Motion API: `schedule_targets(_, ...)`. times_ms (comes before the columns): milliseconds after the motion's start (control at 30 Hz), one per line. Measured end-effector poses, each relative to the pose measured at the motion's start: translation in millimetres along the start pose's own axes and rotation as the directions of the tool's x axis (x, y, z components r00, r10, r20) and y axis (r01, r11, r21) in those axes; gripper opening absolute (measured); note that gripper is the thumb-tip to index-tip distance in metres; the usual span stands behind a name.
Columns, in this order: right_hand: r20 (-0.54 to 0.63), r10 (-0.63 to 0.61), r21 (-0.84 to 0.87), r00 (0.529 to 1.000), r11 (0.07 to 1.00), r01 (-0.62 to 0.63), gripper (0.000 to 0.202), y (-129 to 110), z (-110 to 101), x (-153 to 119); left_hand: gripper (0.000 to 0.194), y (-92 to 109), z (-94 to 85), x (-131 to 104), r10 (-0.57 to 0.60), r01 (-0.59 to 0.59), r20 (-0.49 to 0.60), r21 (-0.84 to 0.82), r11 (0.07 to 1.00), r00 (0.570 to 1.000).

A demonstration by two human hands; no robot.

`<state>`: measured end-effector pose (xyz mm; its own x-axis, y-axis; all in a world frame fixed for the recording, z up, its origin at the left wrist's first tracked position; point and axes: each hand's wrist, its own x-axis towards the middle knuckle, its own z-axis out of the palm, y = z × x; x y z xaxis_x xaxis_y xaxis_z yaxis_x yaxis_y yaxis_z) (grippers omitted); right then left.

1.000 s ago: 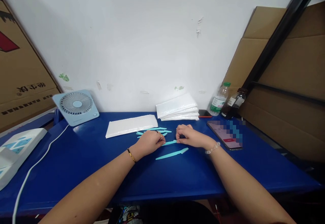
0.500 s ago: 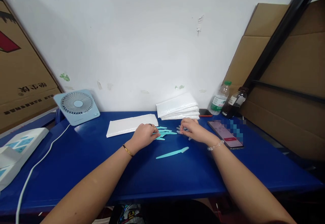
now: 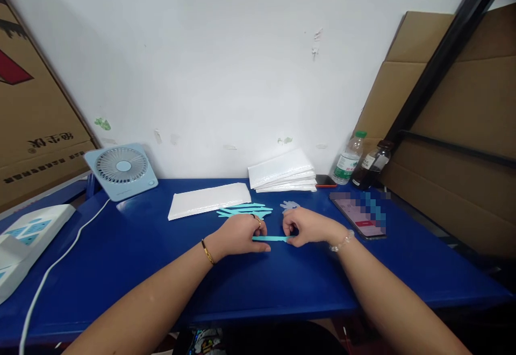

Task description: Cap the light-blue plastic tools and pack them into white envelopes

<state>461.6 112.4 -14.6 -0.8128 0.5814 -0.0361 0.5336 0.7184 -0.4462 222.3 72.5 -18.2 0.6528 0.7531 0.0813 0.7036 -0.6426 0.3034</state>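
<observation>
A slim teal eyebrow razor (image 3: 272,238) lies level between my two hands. My left hand (image 3: 239,234) is closed around its left end, with the thumb stretched out below the handle. My right hand (image 3: 304,227) pinches the other end between thumb and fingers, which hide the head. Just beyond my left hand is a loose pile of similar teal razors (image 3: 245,210). Several small translucent pieces, which look like blade caps (image 3: 288,204), sit behind my right fingers.
White padded envelopes (image 3: 282,172) are stacked by the wall, with a single envelope (image 3: 209,200) to their left. A phone (image 3: 358,215), two bottles (image 3: 347,159) and a red-edged phone (image 3: 325,181) stand or lie at right. A fan (image 3: 123,169) and a power strip (image 3: 36,237) are at left.
Both hands have come back toward me from the razor pile and the translucent pieces. They now hold the single razor that lay in front, which sits slightly farther back and more level.
</observation>
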Motion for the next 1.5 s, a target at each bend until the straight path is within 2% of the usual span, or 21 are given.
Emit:
schedule_targets(167,-0.099,-0.028,-0.055,0.995,0.998,0.022,0.005,-8,6,5,0.012,-5,10.6,2,-0.01,0.013,-0.028,0.092,0.996,1.0)
schedule_targets(267,-0.112,-0.045,-0.04,0.993,0.998,0.04,0.008,-11,7,7,0.015,-7,11.9,2,0.006,0.0,-0.048,0.134,0.991,0.999)
schedule_targets(433,-0.084,0.005,0.007,0.996,1.0,-0.004,0.006,-11,2,7,0.019,-6,9.0,3,0.012,-0.003,-0.052,0.157,0.988,0.999)
schedule_targets(533,-0.154,0.016,0.014,0.988,1.0,-0.014,0.009,0,-6,0,0.02,-6,3.1,2,-0.014,0.023,-0.071,0.134,0.991,0.997)
schedule_targets(600,-0.219,0.062,0.032,0.974,0.998,-0.056,0.012,12,-14,-7,0.022,-6,-2.4,1,-0.056,0.061,-0.068,0.078,0.995,0.996)
schedule_targets(700,-0.293,0.192,0.083,0.937,0.981,-0.175,0.018,30,-24,-20,0.022,-8,-9.1,-1,-0.124,0.123,-0.032,-0.03,0.992,0.992)
schedule_targets(800,-0.254,0.282,0.191,0.925,0.952,-0.238,0.022,36,-30,-29,0.02,-9,-10.6,-3,-0.146,0.146,-0.001,-0.053,0.988,0.989)
schedule_targets(933,-0.116,0.218,0.296,0.969,0.939,-0.176,0.017,25,-24,-24,0.018,-11,-7.1,-3,-0.146,0.146,0.011,0.022,0.989,0.989)
schedule_targets(1033,-0.057,0.154,0.229,0.987,0.964,-0.137,0.012,16,-13,-13,0.018,-14,-5.6,-2,-0.155,0.154,0.001,0.056,0.986,0.988)
schedule_targets(1267,-0.151,0.115,0.057,0.982,0.993,-0.107,0.011,11,-1,1,0.019,-14,-5.7,0,-0.151,0.15,-0.001,0.082,0.985,0.989)
schedule_targets(1500,-0.178,0.081,0.045,0.981,0.996,-0.074,0.013,5,0,4,0.018,-17,-3.9,0,-0.153,0.154,-0.01,0.075,0.985,0.988)
